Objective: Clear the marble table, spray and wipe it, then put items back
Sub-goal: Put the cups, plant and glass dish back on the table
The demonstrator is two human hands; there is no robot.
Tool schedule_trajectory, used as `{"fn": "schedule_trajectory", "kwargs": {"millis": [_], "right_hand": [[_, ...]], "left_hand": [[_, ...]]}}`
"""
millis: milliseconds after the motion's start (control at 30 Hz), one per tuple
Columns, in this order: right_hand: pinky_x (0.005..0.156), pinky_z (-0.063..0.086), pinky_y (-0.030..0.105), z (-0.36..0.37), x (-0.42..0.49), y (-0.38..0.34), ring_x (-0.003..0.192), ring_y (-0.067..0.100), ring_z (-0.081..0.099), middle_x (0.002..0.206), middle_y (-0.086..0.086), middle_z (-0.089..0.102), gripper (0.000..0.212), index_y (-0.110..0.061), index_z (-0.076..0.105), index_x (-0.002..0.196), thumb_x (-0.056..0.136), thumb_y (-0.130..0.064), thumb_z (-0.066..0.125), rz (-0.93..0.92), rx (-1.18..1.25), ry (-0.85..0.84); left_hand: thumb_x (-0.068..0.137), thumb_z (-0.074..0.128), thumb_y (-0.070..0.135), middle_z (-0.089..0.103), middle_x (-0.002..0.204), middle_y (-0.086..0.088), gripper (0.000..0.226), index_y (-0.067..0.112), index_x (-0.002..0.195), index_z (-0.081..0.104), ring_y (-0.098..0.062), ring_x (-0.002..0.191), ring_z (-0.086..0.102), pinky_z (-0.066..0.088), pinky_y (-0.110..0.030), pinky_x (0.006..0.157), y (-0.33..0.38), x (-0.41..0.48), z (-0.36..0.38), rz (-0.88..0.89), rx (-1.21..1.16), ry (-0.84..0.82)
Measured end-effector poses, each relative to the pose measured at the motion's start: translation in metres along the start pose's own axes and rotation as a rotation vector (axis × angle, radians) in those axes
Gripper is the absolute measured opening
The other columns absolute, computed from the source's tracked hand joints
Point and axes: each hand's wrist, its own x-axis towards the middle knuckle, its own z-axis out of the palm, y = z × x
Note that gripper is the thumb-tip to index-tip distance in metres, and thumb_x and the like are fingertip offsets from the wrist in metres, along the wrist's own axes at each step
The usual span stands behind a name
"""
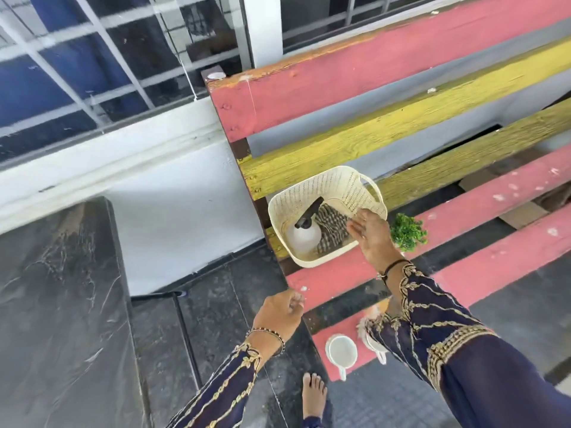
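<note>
Head view. The basket point(327, 193) is the reference landmark. It sits on the slatted bench point(401, 72), at the bench's left end. The marble table point(55, 304) lies well to the left of the basket, and its visible surface is bare.

Inside the basket, the spray bottle point(302, 236) stands at the left side, white body below, dark trigger head above. The checked cloth point(332, 230) lies crumpled just beside the bottle, on its right.

The right hand point(372, 239) hovers over the basket's near right rim, fingers spread and loose, gripping nothing. The left hand point(279, 313) hangs below the basket, fingers curled inward; no object is visible in it.

A green plant point(408, 231) sits just right of the basket. A white cup point(341, 352) stands on a lower slat, below the basket.

Handling judgement:
- Bottle: rigid plastic, likely smooth; weight depends on fill, which cannot be determined. Grasp at the neck under the trigger head.
- Cloth: soft, light, non-fragile. Pinch any fold.
- Basket: light, stiff plastic. Lift by the side handle.
</note>
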Motion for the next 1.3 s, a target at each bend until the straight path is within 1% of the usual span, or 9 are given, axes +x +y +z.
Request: {"fn": "schedule_trajectory", "kwargs": {"millis": [100, 300, 367, 467, 567, 800, 900, 1067, 1300], "right_hand": [[0.095, 0.057, 0.037, -0.018, -0.017, 0.012, 0.11, 0.034, 0.069, 0.118, 0.024, 0.069, 0.028, 0.005, 0.061, 0.124, 0.105, -0.015, 0.053, 0.012, 0.04, -0.071], [0.083, 0.062, 0.033, -0.056, -0.052, 0.05, 0.089, 0.031, 0.074, 0.102, 0.021, 0.077, 0.017, 0.0, 0.071, 0.105, 0.099, -0.014, 0.064, -0.01, -0.122, -0.169], [0.08, 0.061, 0.029, -0.074, -0.061, 0.065, 0.087, 0.029, 0.074, 0.093, 0.011, 0.081, 0.011, -0.008, 0.073, 0.097, 0.094, -0.018, 0.07, -0.048, -0.252, -0.181], [0.096, 0.056, 0.03, -0.108, -0.067, 0.093, 0.098, 0.026, 0.073, 0.097, 0.005, 0.08, 0.019, -0.008, 0.075, 0.099, 0.086, -0.021, 0.078, -0.129, -0.508, -0.183], [0.092, 0.042, 0.006, -0.138, -0.069, 0.116, 0.112, 0.015, 0.067, 0.117, -0.003, 0.074, 0.034, -0.016, 0.071, 0.116, 0.086, -0.028, 0.08, -0.208, -0.973, -0.113], [0.119, 0.018, 0.041, -0.175, -0.066, 0.153, 0.15, 0.016, 0.023, 0.163, -0.009, 0.03, 0.082, -0.03, 0.036, 0.153, 0.082, -0.036, 0.077, -0.262, -1.511, -0.195], [0.121, 0.025, 0.044, -0.18, -0.06, 0.162, 0.149, 0.018, 0.026, 0.163, -0.008, 0.029, 0.083, -0.028, 0.032, 0.155, 0.085, -0.031, 0.077, -0.23, -1.512, -0.223], [0.112, 0.042, 0.03, -0.184, -0.056, 0.17, 0.139, 0.017, 0.039, 0.156, -0.005, 0.037, 0.077, -0.022, 0.037, 0.152, 0.086, -0.019, 0.076, -0.288, -1.464, -0.238], [0.106, 0.048, 0.032, -0.172, -0.068, 0.162, 0.132, 0.02, 0.045, 0.152, -0.002, 0.04, 0.072, -0.02, 0.037, 0.151, 0.088, -0.022, 0.072, -0.299, -1.479, -0.223]], "left_hand": [[0.092, 0.053, 0.02, 0.072, 0.109, -0.002, 0.023, 0.015, 0.107, 0.069, -0.018, 0.101, 0.067, 0.053, -0.034, 0.093, 0.002, 0.002, 0.014, -0.012, 0.011, -0.057], [0.091, 0.05, 0.023, 0.07, 0.116, -0.004, 0.028, 0.017, 0.116, 0.062, -0.022, 0.107, 0.065, 0.051, -0.035, 0.096, 0.002, 0.003, 0.048, -0.105, 0.124, -0.18], [0.091, 0.049, 0.024, 0.068, 0.119, -0.008, 0.036, 0.02, 0.126, 0.054, -0.028, 0.11, 0.063, 0.05, -0.038, 0.097, 0.001, 0.002, 0.061, -0.125, 0.215, -0.225], [0.093, 0.048, 0.025, 0.065, 0.119, -0.015, 0.047, 0.019, 0.14, 0.041, -0.033, 0.111, 0.062, 0.05, -0.041, 0.096, -0.003, 0.0, 0.081, -0.128, 0.311, -0.269], [0.095, 0.048, 0.028, 0.062, 0.125, -0.014, 0.054, 0.02, 0.146, 0.032, -0.033, 0.116, 0.06, 0.049, -0.042, 0.098, -0.008, 0.003, 0.099, -0.143, 0.351, -0.295], [0.095, 0.048, 0.034, 0.056, 0.137, -0.01, 0.053, 0.023, 0.145, 0.034, -0.032, 0.124, 0.056, 0.046, -0.041, 0.101, -0.014, 0.014, 0.135, -0.175, 0.344, -0.32], [0.095, 0.05, 0.028, 0.05, 0.142, -0.007, 0.053, 0.021, 0.145, 0.033, -0.029, 0.126, 0.054, 0.045, -0.039, 0.103, -0.019, 0.018, 0.147, -0.169, 0.298, -0.322], [0.095, 0.047, 0.018, 0.058, 0.133, -0.008, 0.046, 0.023, 0.14, 0.038, -0.028, 0.12, 0.059, 0.047, -0.037, 0.099, -0.03, 0.021, 0.154, -0.168, 0.29, -0.284], [0.098, 0.041, 0.022, 0.055, 0.132, -0.017, 0.045, 0.019, 0.143, 0.036, -0.035, 0.121, 0.056, 0.045, -0.039, 0.101, -0.033, 0.014, 0.141, -0.163, 0.391, -0.302]]}}
